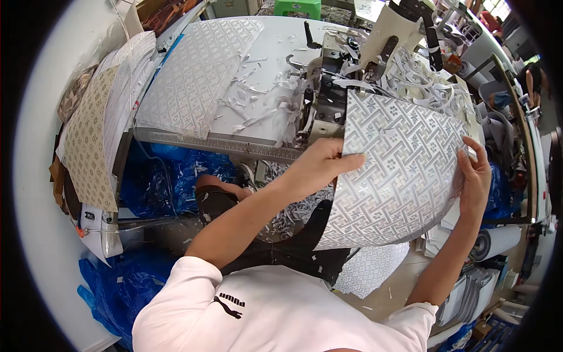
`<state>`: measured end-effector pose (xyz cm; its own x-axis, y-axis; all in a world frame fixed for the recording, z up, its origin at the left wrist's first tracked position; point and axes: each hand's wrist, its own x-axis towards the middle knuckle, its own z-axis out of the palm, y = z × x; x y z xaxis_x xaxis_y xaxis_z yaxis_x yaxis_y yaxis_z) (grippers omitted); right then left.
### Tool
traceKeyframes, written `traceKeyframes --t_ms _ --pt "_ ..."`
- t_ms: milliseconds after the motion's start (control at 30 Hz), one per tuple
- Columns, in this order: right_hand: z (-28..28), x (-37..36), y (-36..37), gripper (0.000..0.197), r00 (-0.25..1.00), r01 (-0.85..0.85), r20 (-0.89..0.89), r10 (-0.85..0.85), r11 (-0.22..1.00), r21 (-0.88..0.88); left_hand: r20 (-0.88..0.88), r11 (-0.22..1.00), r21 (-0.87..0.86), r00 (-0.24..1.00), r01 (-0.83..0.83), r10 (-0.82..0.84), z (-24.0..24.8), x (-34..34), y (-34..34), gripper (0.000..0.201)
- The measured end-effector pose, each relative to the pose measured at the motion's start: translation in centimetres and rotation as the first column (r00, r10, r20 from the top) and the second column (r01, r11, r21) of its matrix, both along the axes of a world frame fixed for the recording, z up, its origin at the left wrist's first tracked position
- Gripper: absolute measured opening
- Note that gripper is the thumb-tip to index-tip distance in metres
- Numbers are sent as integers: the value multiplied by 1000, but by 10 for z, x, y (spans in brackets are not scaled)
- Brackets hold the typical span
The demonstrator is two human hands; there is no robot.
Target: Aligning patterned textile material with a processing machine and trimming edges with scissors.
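Silvery sheet (399, 182) — lattice-patterned, gently bowed, fingers (352, 163) gripping both sides

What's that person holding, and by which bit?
A patterned sheet: the left hand grips its left edge, the right hand its right edge.

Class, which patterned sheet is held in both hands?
The silvery lattice sheet by the machine; the tabletop sheet, tan sheet and lower sheet are untouched.

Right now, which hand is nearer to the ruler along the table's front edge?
Left. The left hand holds the patterned sheet by its left edge, just right of the ruler; the right hand is at the sheet's right edge, farther away.
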<state>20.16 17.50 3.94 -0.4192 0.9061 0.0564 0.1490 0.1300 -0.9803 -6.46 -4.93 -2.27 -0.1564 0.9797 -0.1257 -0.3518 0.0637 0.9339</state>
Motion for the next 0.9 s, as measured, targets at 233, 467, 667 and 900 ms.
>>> traceKeyframes --t_ms 233,467,667,900 --pt "43 19 -36 43 805 -195 222 -550 108 975 -547 964 221 837 147 -2 16 51 19 29" --pt "61 118 -91 32 816 -446 549 182 801 398 -691 849 262 703 458 -166 55 65 -20 39" --pt "-53 341 -145 23 752 611 53 -657 725 317 -859 911 322 326 -257 396 32 -28 -79 34" --pt "-305 407 -306 38 294 830 -229 -928 367 -420 -965 844 77 -252 -531 -71 -28 -204 -180 55"
